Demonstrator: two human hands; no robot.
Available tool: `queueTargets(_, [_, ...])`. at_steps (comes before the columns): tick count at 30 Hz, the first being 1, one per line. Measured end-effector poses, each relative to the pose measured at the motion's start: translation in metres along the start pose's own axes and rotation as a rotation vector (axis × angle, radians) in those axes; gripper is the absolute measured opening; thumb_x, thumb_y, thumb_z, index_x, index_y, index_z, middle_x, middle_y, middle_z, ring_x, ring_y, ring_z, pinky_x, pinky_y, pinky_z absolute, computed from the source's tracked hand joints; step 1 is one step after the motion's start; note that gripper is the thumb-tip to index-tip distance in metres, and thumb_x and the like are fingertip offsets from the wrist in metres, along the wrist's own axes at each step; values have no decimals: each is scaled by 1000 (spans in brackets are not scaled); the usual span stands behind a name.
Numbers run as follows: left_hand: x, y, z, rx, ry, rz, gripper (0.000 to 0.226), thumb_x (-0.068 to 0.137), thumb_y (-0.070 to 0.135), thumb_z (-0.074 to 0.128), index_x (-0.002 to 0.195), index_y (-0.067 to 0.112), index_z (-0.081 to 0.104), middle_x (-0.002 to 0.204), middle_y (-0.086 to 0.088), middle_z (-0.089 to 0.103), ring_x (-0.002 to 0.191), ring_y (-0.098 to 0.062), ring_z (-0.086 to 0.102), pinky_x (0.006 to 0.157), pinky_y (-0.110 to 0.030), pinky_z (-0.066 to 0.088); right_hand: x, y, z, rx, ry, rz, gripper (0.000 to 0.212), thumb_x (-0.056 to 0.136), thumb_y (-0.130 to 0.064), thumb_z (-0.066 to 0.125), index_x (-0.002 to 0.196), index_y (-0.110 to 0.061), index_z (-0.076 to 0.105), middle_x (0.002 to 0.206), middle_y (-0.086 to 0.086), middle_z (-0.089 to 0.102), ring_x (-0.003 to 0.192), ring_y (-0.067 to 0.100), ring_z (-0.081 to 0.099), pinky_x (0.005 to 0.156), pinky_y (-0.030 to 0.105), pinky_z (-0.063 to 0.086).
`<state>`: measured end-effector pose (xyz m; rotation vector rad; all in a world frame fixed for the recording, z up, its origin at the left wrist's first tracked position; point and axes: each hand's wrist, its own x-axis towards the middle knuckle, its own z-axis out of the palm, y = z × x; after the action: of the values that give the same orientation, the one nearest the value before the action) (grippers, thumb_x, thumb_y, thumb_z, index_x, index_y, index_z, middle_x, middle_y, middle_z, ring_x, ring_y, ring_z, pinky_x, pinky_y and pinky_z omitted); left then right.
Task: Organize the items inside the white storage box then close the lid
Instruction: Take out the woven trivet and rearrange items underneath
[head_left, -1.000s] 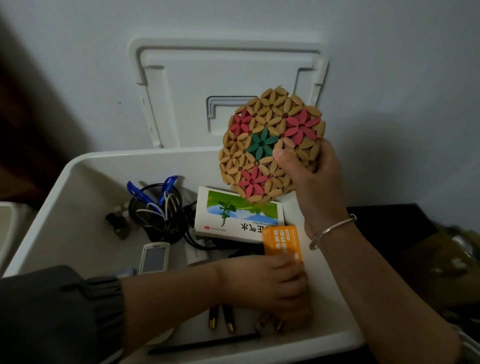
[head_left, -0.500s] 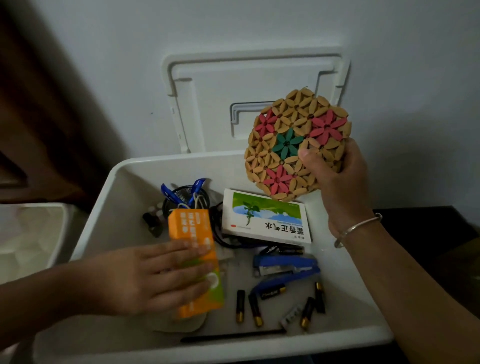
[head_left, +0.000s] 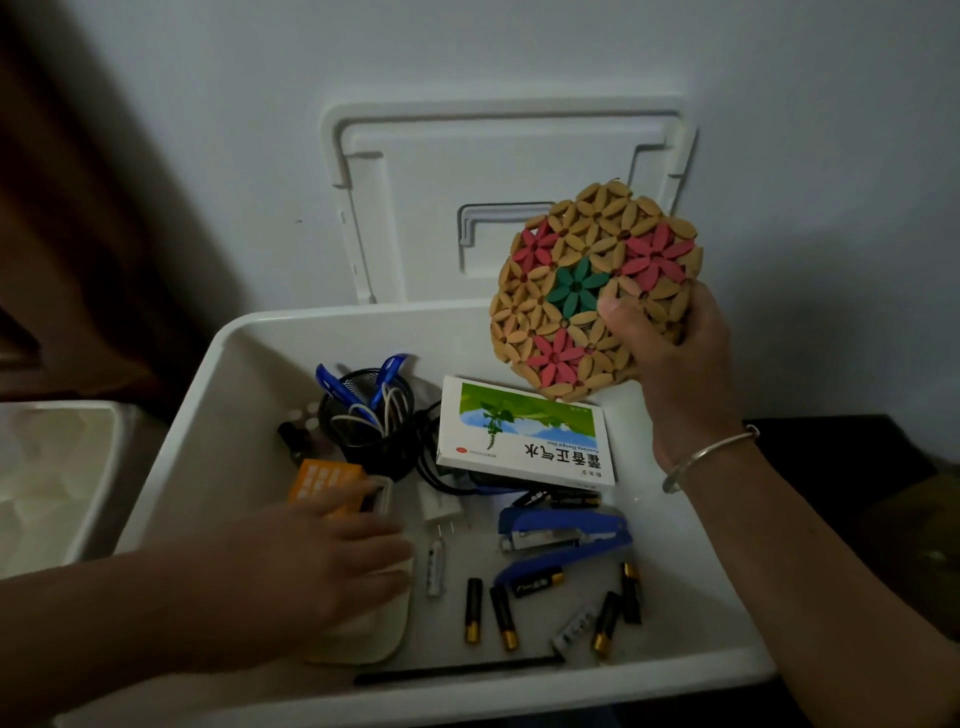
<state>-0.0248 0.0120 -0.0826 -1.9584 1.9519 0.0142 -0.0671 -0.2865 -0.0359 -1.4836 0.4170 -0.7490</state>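
The white storage box (head_left: 228, 353) stands open, its lid (head_left: 415, 171) leaning upright against the wall behind it. My right hand (head_left: 670, 353) grips a round woven mat (head_left: 571, 249) with red and green flowers, held above the box's back right. My left hand (head_left: 332, 561) lies flat in the box's front left, fingers straight, resting on a cream pouch (head_left: 369, 634) and a small white device. An orange box (head_left: 317, 480) lies just past its fingertips. A green-and-white medicine box (head_left: 524, 441) sits in the middle.
Inside the box are a black mesh pen cup (head_left: 363, 415) with blue pens and cables, a blue stapler (head_left: 561, 535), several loose batteries (head_left: 501, 616) and a black pen (head_left: 457, 670) along the front wall. Another white container (head_left: 52, 467) stands to the left.
My left hand carried the orange box from the front right of the storage box to the left side, laid it down and let go. The mat stays held up.
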Motion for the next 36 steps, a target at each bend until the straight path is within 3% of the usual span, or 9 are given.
queueTargets(2, [32, 12, -13, -55, 50, 29, 45, 69, 37, 68, 113, 31, 62, 117, 4, 65, 111, -15, 60, 101, -41, 37, -1, 1, 0, -8, 1, -6, 34, 80, -14, 72, 111, -11, 58, 93, -8, 68, 80, 0, 68, 60, 13, 52])
queueTargets(4, [71, 29, -24, -123, 106, 76, 32, 79, 29, 51, 107, 30, 67, 107, 6, 69, 100, -12, 65, 99, -32, 45, -2, 2, 0, -19, 2, -10, 36, 78, -17, 72, 111, -11, 58, 95, -7, 67, 81, 0, 67, 60, 13, 52])
queueTargets(6, [102, 40, -21, -79, 148, 133, 29, 86, 27, 48, 107, 33, 67, 107, 11, 67, 98, -9, 64, 96, -27, 49, -1, 2, 0, -35, 2, -15, 36, 80, -15, 72, 113, -10, 58, 95, -8, 66, 80, -2, 66, 60, 12, 52])
queueTargets(12, [152, 48, -11, 31, 79, 327, 44, 94, 33, 43, 138, 29, 43, 144, 4, 46, 131, -15, 44, 109, -36, 36, 0, 3, -1, -41, 14, -25, 36, 81, -11, 71, 114, -6, 57, 93, -8, 65, 75, -8, 64, 56, 8, 49])
queueTargets(19, [177, 54, -2, 116, 31, 381, 59, 96, 45, 42, 149, 28, 23, 158, 0, 23, 147, -24, 14, 119, -52, 7, 0, 3, -2, -94, -2, -9, 37, 80, -21, 73, 113, -15, 57, 95, -11, 66, 82, -4, 64, 60, 9, 50])
queueTargets(26, [168, 48, 2, 109, 18, 389, 75, 82, 38, 65, 146, 25, 28, 149, -3, 34, 138, -26, 32, 117, -49, 18, -1, 1, -3, -110, -3, -12, 34, 79, -21, 73, 109, -15, 57, 90, -12, 65, 81, -7, 63, 59, 8, 49])
queueTargets(30, [169, 54, 6, 150, 119, 362, 56, 90, 38, 56, 141, 29, 36, 144, 0, 45, 130, -22, 46, 108, -40, 38, -1, 0, -2, -114, -5, -8, 35, 79, -22, 73, 110, -17, 57, 91, -13, 65, 82, -6, 63, 63, 10, 52])
queueTargets(34, [184, 53, 11, 295, 81, 414, 60, 93, 39, 53, 146, 25, 28, 151, -8, 36, 138, -28, 35, 114, -45, 29, -1, -1, -2, -131, -2, -8, 34, 79, -22, 73, 109, -17, 58, 91, -12, 65, 83, -3, 64, 66, 14, 54])
queueTargets(36, [185, 50, 11, 315, 89, 458, 54, 95, 45, 47, 143, 26, 33, 143, -5, 45, 131, -25, 44, 111, -42, 32, -1, -1, -2, -132, -3, -6, 33, 79, -23, 73, 108, -18, 58, 91, -12, 65, 83, -3, 64, 66, 15, 55])
